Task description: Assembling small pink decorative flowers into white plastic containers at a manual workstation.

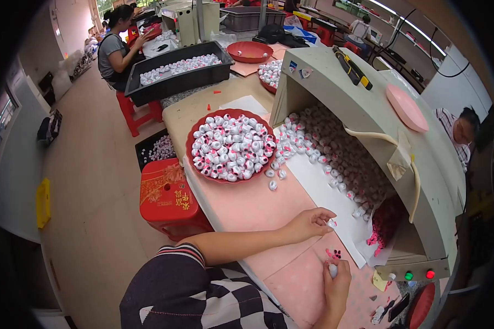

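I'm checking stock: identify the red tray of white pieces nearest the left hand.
The large scalloped red tray, fully in view; the other filled red tray lies farther back, partly hidden behind the curved grey machine.

Two bare hands here, left hand point(312, 223) and right hand point(338, 281), towards five o'clock, one small round white piece point(333, 269) at each! Two red plastic stools point(162, 192) at eight and ten, one pink oval plastic dish point(406, 108) at two, one round green light point(409, 275) and one round red light point(430, 273) at four!
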